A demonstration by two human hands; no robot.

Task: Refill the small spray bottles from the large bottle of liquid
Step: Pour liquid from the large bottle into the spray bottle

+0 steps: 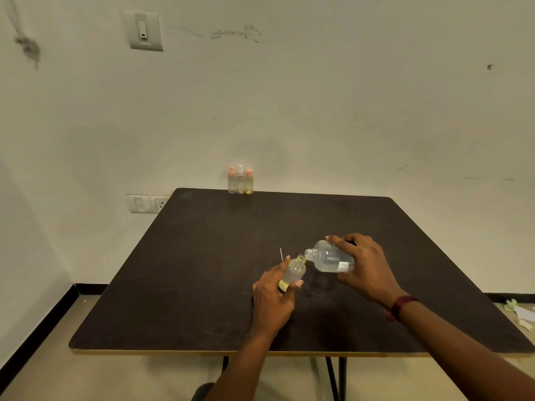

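- Our left hand (273, 302) grips the small bottle (293, 270), tilted over the table (173, 285).
- Our right hand (366, 267) wraps the big bottle (328, 257), necks meeting.
- We should pour slowly, with the mouths aligned.

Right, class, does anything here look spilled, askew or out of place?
No spill shows on the table. The large bottle is tilted, but deliberately, mouth to the small bottle. Odd bits: a thin white stick on the table beside it, and paper scraps on the floor at the right.
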